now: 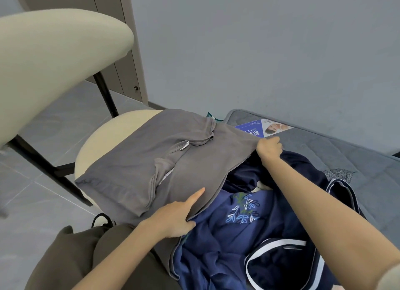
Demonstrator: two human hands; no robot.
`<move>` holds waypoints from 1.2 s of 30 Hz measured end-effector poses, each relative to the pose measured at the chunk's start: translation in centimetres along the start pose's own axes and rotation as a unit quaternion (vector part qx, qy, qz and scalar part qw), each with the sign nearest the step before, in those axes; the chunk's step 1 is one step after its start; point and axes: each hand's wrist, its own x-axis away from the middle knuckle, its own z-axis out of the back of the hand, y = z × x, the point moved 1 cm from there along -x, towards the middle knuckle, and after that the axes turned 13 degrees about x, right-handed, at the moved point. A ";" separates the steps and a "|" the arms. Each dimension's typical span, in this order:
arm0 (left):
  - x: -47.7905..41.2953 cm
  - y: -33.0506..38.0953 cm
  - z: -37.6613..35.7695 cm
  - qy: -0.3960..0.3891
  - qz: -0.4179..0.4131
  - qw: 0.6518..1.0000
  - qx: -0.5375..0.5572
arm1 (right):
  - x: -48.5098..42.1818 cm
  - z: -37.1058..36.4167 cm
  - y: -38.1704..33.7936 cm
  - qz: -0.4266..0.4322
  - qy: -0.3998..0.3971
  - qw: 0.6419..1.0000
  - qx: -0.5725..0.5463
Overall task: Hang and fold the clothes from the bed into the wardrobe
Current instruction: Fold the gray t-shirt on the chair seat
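A half-folded grey T-shirt (173,160) is lying spread over the cream chair seat (104,136), its outer side reaching off the seat onto the heap of clothes beside it. The left hand (173,218) is pinching the shirt's near hem at the corner farthest from the chair, index finger lying straight on top of the cloth and thumb tucked under the edge. The right hand (269,149) is gripping the shirt's far corner with its fingers curled round the fabric, so the shirt is stretching from both hands back towards the chair. Beyond the hands, away from the chair, a blue garment with leaf embroidery (227,231) and a navy garment with white trim (281,266) are lying crumpled on the grey mattress (357,160), with a printed leaflet (259,127) lying on the mattress just past the right hand.
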 end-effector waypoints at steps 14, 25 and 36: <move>2.7 -1.3 2.5 0.039 0.008 0.998 0.043 | 2.1 0.2 -1.3 0.059 -0.072 0.977 -0.192; 4.2 -7.6 11.0 0.140 0.110 0.983 0.054 | 5.3 -0.1 -12.5 0.105 -0.151 0.921 -0.343; 1.5 -17.6 17.2 0.244 0.248 0.937 -0.014 | 5.7 -8.7 -24.7 0.085 -0.183 0.892 -0.404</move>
